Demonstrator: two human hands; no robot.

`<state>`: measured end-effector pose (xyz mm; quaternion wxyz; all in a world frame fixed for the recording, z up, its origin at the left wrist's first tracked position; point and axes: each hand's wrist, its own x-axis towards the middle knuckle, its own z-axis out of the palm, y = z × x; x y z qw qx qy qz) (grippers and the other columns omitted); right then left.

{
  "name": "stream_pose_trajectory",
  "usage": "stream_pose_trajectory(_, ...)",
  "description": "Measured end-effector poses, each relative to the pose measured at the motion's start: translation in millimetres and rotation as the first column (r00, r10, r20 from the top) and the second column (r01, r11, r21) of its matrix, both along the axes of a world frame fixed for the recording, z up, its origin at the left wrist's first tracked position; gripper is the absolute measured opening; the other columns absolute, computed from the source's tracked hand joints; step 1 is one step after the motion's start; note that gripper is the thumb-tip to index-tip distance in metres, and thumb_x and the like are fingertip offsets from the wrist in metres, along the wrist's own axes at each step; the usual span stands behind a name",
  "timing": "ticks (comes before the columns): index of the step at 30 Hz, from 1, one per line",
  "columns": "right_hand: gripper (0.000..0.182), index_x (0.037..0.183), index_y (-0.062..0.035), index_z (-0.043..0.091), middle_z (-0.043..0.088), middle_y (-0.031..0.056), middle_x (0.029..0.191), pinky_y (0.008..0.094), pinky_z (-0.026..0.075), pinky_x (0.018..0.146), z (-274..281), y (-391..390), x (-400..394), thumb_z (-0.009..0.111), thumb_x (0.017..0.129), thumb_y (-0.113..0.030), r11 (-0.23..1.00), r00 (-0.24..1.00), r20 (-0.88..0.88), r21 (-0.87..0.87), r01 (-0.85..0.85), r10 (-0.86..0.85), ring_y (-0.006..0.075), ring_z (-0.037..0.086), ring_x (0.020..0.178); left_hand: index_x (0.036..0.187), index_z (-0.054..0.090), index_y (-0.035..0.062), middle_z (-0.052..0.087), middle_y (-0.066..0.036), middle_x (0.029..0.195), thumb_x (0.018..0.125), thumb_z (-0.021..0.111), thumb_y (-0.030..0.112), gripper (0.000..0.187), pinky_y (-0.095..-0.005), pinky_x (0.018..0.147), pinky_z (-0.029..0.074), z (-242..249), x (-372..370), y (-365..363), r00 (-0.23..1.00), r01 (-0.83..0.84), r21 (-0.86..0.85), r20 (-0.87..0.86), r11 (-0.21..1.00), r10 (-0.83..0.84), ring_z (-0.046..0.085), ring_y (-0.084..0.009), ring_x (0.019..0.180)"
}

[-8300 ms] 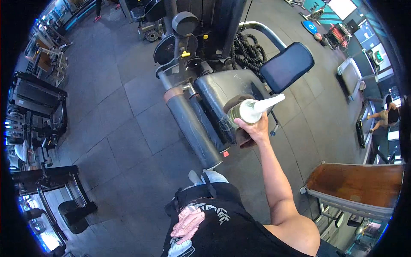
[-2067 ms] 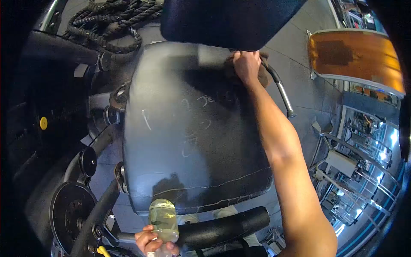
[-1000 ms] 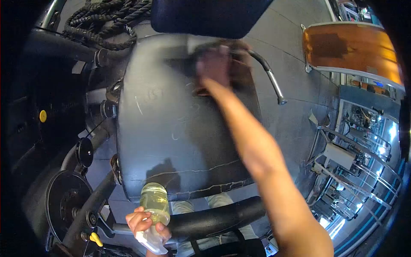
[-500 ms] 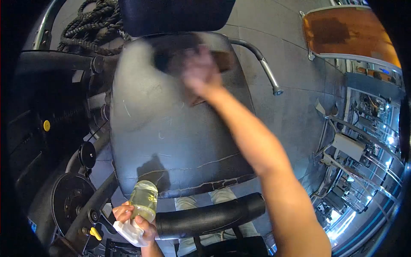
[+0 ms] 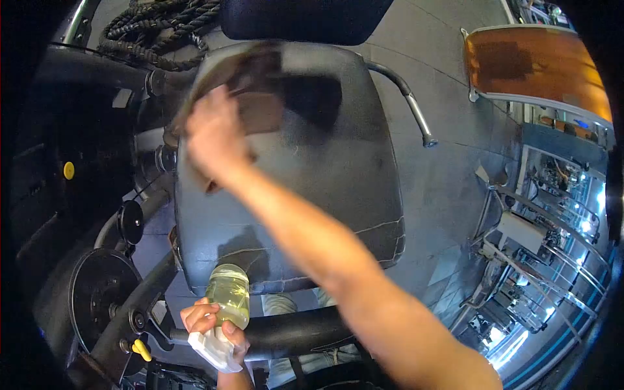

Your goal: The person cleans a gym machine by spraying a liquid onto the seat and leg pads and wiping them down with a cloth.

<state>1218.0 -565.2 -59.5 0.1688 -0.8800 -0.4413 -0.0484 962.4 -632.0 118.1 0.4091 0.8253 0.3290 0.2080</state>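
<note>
My left hand (image 5: 201, 317) is wrapped around the neck of a spray bottle (image 5: 229, 294) of pale yellow liquid. The bottle's white spray head points down toward me, and its base faces the seat. My right hand (image 5: 214, 133), blurred by motion, presses a brown cloth (image 5: 261, 112) against the far left part of a black padded seat (image 5: 312, 188). The cloth trails to the right of the fingers and shows below them at the seat's left edge. Cracks run across the seat's near end.
A black padded roller (image 5: 292, 335) crosses in front of my legs. Beyond the seat is a dark backrest (image 5: 299, 19). Machine frame parts and a weight plate (image 5: 104, 286) stand left, with coiled rope (image 5: 156, 32) behind. A metal handle (image 5: 416, 114) and an orange-brown board (image 5: 533, 65) are right.
My right hand has swept the cloth leftward across the seat, from its far right part to its left edge. My left hand still holds the spray bottle, while the view has shifted slightly.
</note>
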Motion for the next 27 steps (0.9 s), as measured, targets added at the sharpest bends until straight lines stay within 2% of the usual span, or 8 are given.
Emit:
stream_pose_trajectory(5,0.033,0.105,-0.0021,0.072,0.063,0.0135,0.122,0.0528,0.032,0.112,-3.7,21.3,-40.0,0.058,0.084,-0.024,0.911,0.88,-0.258,0.223,-0.347,0.398,0.0426,0.041,0.134,0.103,0.042,0.008,0.049,-0.013,0.097,0.09,0.058,0.023,0.026,-0.045,0.086,0.044,2.1,6.0,6.0,1.0,0.019,-0.015,0.008,1.0,-0.019,0.048,-0.0258,0.092)
stream_pose_trajectory(11,0.031,0.107,-0.0078,0.067,0.06,0.0161,0.124,0.0485,0.034,0.112,-41.1,-90.3,89.8,0.056,0.083,-0.024,0.994,0.973,-0.227,0.101,-0.027,0.05,0.0334,0.045,0.131,0.105,0.043,0.0084,0.05,-0.012,0.096,0.09,0.059,0.023,0.027,-0.0448,0.082,0.046,4.0,4.6,9.7,0.997,0.069,0.027,-0.034,0.997,-0.068,0.048,-0.026,0.089)
stream_pose_trajectory(12,0.033,0.112,-0.0091,0.065,0.057,0.0157,0.133,0.0477,0.026,0.116,-21.0,-124.6,123.5,0.051,0.088,-0.027,0.871,0.976,0.053,-0.463,-0.165,0.213,0.0341,0.044,0.133,0.104,0.043,0.0083,0.05,-0.013,0.096,0.089,0.06,0.023,0.027,-0.0448,0.081,0.046,2.9,5.1,10.0,0.997,0.072,0.026,-0.017,0.997,-0.071,0.049,-0.0261,0.089)
stream_pose_trajectory(14,0.043,0.127,-0.0026,0.061,0.055,0.0179,0.137,0.0478,0.027,0.117,-70.0,-193.4,170.8,0.059,0.087,-0.018,0.992,0.992,-0.001,-0.023,0.125,-0.125,0.0418,0.044,0.13,0.103,0.045,0.008,0.053,-0.013,0.095,0.089,0.061,0.022,0.026,-0.0449,0.08,0.047,0.5,5.5,9.1,0.998,0.062,0.026,0.016,0.998,-0.062,0.05,-0.0265,0.087)
stream_pose_trajectory(18,0.04,0.129,0.0015,0.058,0.054,0.0192,0.14,0.0441,0.035,0.114,2.9,-270.8,168.7,0.056,0.097,-0.022,0.952,0.874,-0.378,-0.096,0.291,-0.305,0.0411,0.044,0.134,0.103,0.046,0.006,0.053,-0.014,0.094,0.088,0.06,0.018,0.024,-0.0445,0.082,0.046,-0.6,4.9,8.1,0.995,0.084,0.016,0.051,0.996,-0.085,0.051,-0.0265,0.088)
stream_pose_trajectory(21,0.071,0.139,0.0133,0.044,0.049,0.0274,0.144,0.0369,0.034,0.113,103.6,-302.4,139.6,0.059,0.098,-0.043,0.802,0.474,-0.708,-0.221,0.555,-0.524,0.0325,0.047,0.135,0.103,0.047,0.0048,0.053,-0.015,0.093,0.089,0.061,0.017,0.023,-0.0426,0.079,0.046,2.3,9.0,12.6,0.992,0.116,0.014,0.053,0.993,-0.117,0.052,-0.0267,0.086)
stream_pose_trajectory(24,0.057,0.139,0.0086,0.046,0.057,0.0182,0.134,0.0337,0.043,0.105,225.9,-329.9,107.6,0.063,0.096,-0.024,0.627,0.131,-0.919,-0.144,0.766,-0.372,0.0232,0.056,0.122,0.098,0.051,0.0036,0.055,-0.014,0.091,0.089,0.064,0.021,0.023,-0.0398,0.076,0.047,4.9,13.8,13.7,0.994,0.105,0.001,0.037,0.994,-0.105,0.056,-0.0267,0.084)
stream_pose_trajectory(27,0.049,0.131,0.0051,0.054,0.052,0.0201,0.14,0.0375,0.041,0.106,267.3,-312.3,98.1,0.061,0.096,-0.029,0.89,0.304,-0.941,0.007,0.457,-0.148,0.024,0.051,0.127,0.093,0.053,0.0027,0.057,-0.016,0.094,0.087,0.065,0.02,0.022,-0.0391,0.075,0.048,8.5,17.3,16.6,0.992,0.119,-0.01,0.035,0.993,-0.119,0.058,-0.0276,0.082)
